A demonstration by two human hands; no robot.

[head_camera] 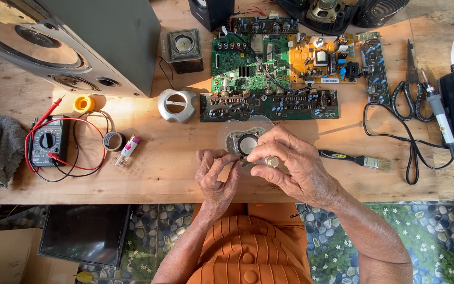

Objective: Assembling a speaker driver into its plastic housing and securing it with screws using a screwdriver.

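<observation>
A: We're seeing both hands working a small speaker driver (246,143) at the worktop (158,173) front edge. Right hand (290,163) is pinching a small round metal part (272,162); left hand (215,173) is pinching the driver's near edge.

B: We're judging it mid-fitting; steady alignment is needed. Counting: three circuit boards, one multimeter (47,141), one brush (356,159), one soldering iron (438,110).

This is an electronics repair workshop: a wooden counter (148,179) is spread with bare circuit boards (269,73), a multimeter (47,141) with red leads, a soldering iron (438,113), solder wire (83,103), pliers (410,79) and gutted speaker cabinets (69,42).
</observation>
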